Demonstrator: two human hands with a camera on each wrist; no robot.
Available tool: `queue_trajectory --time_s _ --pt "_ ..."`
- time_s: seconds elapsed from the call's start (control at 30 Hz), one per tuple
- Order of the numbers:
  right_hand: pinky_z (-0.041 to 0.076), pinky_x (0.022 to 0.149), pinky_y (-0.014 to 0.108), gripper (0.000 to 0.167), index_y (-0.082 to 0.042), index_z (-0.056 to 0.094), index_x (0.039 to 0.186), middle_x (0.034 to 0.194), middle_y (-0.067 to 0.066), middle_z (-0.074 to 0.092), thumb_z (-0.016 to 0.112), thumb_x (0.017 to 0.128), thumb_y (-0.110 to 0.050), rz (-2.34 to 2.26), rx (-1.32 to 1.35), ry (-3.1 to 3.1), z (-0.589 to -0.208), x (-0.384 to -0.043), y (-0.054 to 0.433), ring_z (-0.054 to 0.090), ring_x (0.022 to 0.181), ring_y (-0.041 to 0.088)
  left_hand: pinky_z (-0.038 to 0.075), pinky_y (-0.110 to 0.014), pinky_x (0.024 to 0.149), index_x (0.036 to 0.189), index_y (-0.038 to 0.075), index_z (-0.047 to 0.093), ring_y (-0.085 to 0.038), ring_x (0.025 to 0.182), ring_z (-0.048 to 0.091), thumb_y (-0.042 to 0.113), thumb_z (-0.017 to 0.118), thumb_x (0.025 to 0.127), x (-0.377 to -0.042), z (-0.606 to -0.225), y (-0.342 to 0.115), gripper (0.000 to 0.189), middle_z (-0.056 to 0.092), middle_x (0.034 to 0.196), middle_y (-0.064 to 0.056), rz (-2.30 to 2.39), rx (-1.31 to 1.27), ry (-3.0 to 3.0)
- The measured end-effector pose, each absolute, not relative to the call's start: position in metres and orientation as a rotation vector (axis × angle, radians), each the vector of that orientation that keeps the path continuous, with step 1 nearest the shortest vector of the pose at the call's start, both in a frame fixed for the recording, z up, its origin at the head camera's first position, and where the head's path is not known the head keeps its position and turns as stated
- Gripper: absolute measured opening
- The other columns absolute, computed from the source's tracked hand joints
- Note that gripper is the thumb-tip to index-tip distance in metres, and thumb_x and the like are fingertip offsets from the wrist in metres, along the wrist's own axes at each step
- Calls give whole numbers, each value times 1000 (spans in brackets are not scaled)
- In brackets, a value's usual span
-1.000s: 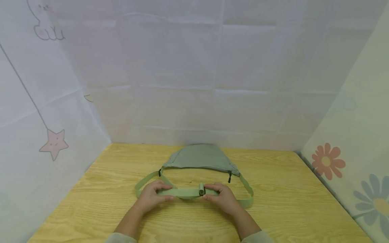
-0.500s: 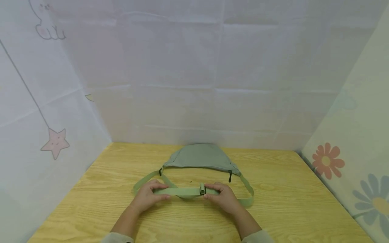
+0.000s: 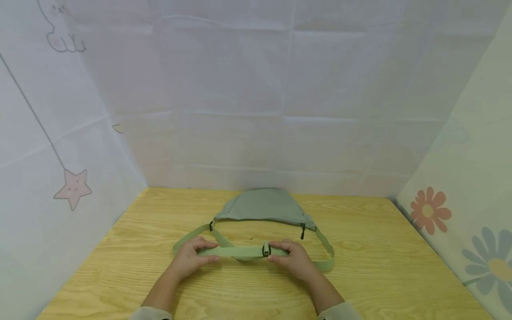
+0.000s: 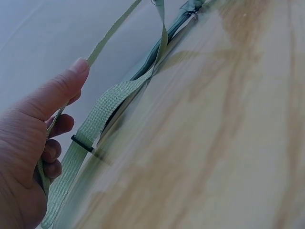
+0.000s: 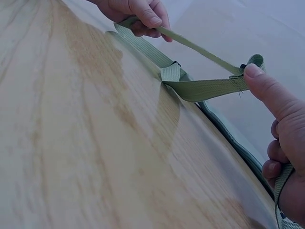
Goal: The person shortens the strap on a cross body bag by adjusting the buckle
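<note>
The left hand (image 3: pixel 191 258) and right hand (image 3: pixel 293 261) pinch the webbing strap (image 3: pixel 240 252) — the right beside its slide buckle (image 3: pixel 266 251) — so an uneven tug could make the buckle slip.

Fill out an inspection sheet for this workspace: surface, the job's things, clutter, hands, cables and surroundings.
Surface: tabletop with a wood-grain look.
Job's things: grey-green bag lying near the far edge; its light green strap extends toward the near side and carries a black slider.
Clutter: nothing seen.
Left hand: pinches the strap.
Right hand: pinches the strap right beside that slider.
Cables: nothing seen.
Surroundings: pale sheets behind and on both sides, printed with a pink star at left and a red flower at right.
</note>
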State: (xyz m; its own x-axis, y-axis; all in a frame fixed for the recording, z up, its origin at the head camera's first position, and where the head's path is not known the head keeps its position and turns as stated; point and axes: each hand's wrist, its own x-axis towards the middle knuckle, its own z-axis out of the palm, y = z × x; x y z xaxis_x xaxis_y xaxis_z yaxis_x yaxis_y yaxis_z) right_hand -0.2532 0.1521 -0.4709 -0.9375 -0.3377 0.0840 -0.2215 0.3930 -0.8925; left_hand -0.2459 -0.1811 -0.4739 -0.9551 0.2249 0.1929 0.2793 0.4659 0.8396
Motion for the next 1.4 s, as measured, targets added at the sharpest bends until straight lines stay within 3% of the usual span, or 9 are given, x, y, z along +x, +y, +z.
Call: queue_trajectory --time_s 0.3,0.8,1.07,1.4 --pt "47 69 20 45 -2 64 127 106 14 63 75 86 -18 -1621 -499 2502 -469 -253 153 51 81 5 45 -20 82 108 9 74 -13 93 54 23 86 73 -244 -472 -187 40 66 96 -1 -1557 -387 -2659" --pt "48 73 19 45 -3 66 124 107 16 64 77 84 -21 -1648 -551 2480 -468 -250 150 54 85 4 44 -22 76 113 9 71 -11 88 49 27 84 76 -245 -478 -185 43 64 104 -4 -1457 -541 -2695" --pt "45 66 19 44 -3 66 124 101 14 64 77 85 -19 -1645 -547 2487 -470 -250 149 49 76 5 48 -27 90 112 9 71 -23 102 59 29 81 80 -245 -476 -167 39 65 109 -4 -1470 -643 -2654" --pt "44 65 20 44 -4 66 125 96 9 62 76 85 -18 -1656 -527 2475 -470 -251 148 47 73 6 47 -29 95 115 10 71 -19 106 59 30 81 80 -246 -475 -127 42 65 110 2 -1471 -737 -2687"
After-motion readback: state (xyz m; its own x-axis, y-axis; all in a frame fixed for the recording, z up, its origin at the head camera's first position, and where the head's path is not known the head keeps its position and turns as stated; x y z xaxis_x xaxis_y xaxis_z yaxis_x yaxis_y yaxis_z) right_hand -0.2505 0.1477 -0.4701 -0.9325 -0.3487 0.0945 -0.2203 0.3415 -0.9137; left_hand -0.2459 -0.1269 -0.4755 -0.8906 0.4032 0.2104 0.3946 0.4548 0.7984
